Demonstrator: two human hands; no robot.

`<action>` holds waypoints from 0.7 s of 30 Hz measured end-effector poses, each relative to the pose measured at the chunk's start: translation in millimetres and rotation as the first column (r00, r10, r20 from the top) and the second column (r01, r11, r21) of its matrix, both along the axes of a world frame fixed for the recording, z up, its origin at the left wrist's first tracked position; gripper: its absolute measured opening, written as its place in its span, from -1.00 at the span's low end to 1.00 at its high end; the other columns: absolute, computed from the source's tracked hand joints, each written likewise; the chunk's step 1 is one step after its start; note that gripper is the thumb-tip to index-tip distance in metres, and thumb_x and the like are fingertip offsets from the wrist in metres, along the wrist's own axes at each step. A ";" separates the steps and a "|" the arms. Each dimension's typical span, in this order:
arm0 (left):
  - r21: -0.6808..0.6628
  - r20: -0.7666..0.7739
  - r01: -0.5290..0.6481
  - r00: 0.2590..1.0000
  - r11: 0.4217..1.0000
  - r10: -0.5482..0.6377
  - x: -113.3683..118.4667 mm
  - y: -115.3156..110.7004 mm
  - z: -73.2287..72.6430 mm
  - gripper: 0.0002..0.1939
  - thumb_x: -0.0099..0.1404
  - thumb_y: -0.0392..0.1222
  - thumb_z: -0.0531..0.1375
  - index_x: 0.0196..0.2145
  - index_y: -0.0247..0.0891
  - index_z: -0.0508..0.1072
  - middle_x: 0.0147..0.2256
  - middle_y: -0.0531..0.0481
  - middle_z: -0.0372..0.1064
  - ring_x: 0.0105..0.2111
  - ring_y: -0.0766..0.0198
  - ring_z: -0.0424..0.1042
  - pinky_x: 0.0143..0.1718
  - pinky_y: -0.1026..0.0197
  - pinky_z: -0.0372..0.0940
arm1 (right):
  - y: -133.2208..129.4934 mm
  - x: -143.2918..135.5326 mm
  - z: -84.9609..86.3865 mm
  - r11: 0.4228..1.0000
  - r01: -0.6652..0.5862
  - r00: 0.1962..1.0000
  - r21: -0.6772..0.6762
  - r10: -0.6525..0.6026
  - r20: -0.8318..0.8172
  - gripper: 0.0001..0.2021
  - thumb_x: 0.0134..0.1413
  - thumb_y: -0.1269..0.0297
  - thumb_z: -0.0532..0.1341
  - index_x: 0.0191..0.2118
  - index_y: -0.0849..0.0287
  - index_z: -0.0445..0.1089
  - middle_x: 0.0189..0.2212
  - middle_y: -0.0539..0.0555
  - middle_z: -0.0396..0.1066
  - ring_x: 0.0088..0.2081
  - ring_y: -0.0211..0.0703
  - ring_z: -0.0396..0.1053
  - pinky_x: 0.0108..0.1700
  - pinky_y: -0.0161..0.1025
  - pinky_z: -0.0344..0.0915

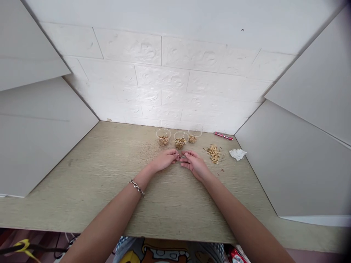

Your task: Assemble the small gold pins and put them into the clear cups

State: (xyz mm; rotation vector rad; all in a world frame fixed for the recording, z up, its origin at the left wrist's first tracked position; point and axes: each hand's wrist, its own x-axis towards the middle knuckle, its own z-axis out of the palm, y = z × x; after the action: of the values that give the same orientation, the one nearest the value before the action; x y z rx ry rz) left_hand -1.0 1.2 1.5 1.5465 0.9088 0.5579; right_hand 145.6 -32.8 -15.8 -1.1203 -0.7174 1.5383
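A person's left hand (pixel 164 160) and right hand (pixel 195 163) met fingertip to fingertip over a pale wood-grain table (pixel 104 175), pinching between them a small part (pixel 180 156) too tiny to make out beyond a thin, faintly metallic sliver. Both hands were curled nearly closed, thumbs and forefingers drawn together around that piece, the other fingers loosely bent; a chain bracelet (pixel 136 187) circled the left wrist. The piece sat just in front of three clear plastic cups lined up near the white brick-pattern wall (pixel 164 69): the left cup (pixel 163 137), the middle cup (pixel 181 139) and the right cup (pixel 194 134), each holding a shallow heap of small gold-coloured metal bits. Just to the right of the hands lay a loose pile of gold pins (pixel 214 153), slim and straight, scattered side by side on the tabletop. Beyond the pile rested a crumpled white tissue (pixel 237 154), and near the wall lay a red marker (pixel 223 136).
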 end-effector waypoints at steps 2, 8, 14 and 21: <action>-0.028 0.017 -0.052 0.998 0.998 0.053 0.9 -0.7 1.2 -0.77 0.12 -0.11 0.00 -0.40 -0.33 0.33 -0.40 -0.01 0.31 -0.39 0.36 0.28 -0.32 0.27 0.20 | -0.2 0.2 -0.1 1.000 0.001 1.000 -0.003 -0.001 0.014 -0.95 -0.02 0.38 0.08 -0.39 0.21 0.25 -0.52 0.02 0.34 -0.48 -0.33 0.34 -0.47 -0.37 0.33; -0.082 0.077 -0.249 0.964 0.965 0.255 4.4 -0.7 2.4 -0.80 0.11 -0.17 0.00 -0.39 -0.33 0.33 -0.31 -0.05 0.31 -0.41 0.37 0.30 -0.46 0.33 0.20 | 1.5 -1.2 -0.1 0.998 -0.054 0.994 -0.025 0.056 0.094 -0.95 -0.03 0.40 0.08 -0.45 0.22 0.26 -0.43 0.04 0.36 -0.43 -0.33 0.35 -0.40 -0.36 0.35; -0.216 0.162 -0.351 0.907 0.911 0.388 4.7 2.2 -0.2 -0.87 0.10 -0.23 0.02 -0.44 -0.33 0.30 -0.28 -0.08 0.31 -0.48 0.40 0.31 -0.52 0.33 0.21 | 2.8 -3.8 2.5 0.993 -0.102 0.969 -0.059 0.112 0.219 -0.90 -0.01 0.45 0.04 -0.48 0.22 0.25 -0.40 0.06 0.36 -0.37 -0.35 0.36 -0.34 -0.40 0.33; -0.353 0.264 -0.291 0.881 0.889 0.393 0.3 3.2 -1.0 -0.92 0.10 -0.28 0.04 -0.46 -0.35 0.28 -0.35 -0.09 0.33 -0.51 0.42 0.33 -0.50 0.34 0.22 | 3.2 8.6 12.4 0.976 -0.148 0.933 -0.158 0.191 0.306 -0.94 -0.08 0.43 0.12 -0.51 0.24 0.27 -0.48 0.08 0.39 -0.42 -0.31 0.38 -0.34 -0.38 0.34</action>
State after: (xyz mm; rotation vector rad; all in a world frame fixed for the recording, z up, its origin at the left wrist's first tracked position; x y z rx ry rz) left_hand -0.8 4.3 0.5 0.9755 0.9643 0.8621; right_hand 154.3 -29.5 -3.3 -1.4618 -0.9624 1.5835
